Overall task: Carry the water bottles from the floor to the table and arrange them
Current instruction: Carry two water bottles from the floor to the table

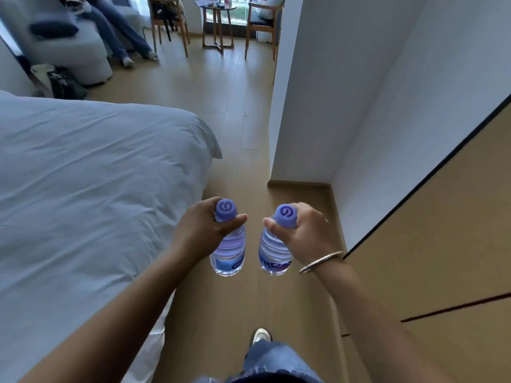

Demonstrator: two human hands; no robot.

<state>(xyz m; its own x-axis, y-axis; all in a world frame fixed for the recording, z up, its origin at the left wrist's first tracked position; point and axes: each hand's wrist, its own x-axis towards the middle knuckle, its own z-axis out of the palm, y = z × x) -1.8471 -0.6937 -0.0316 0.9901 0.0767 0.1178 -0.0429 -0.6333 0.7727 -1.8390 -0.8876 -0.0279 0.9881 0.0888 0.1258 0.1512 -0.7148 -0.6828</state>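
Note:
Two clear water bottles with purple caps hang upright above the wooden floor. My left hand (201, 225) grips the neck of the left bottle (229, 254), just under its cap. My right hand (304, 230), with a metal bangle on the wrist, grips the neck of the right bottle (273, 254) the same way. The two bottles are side by side and apart. A small wooden table (218, 26) with items on its top stands far ahead by the window.
A bed (91, 189) with a white duvet fills the left. A white wall corner (279, 120) and wooden cabinet doors (431, 244) close the right, leaving a floor corridor between. Two wooden chairs (262, 23) flank the far table; a person sits on a sofa (83, 51) at upper left.

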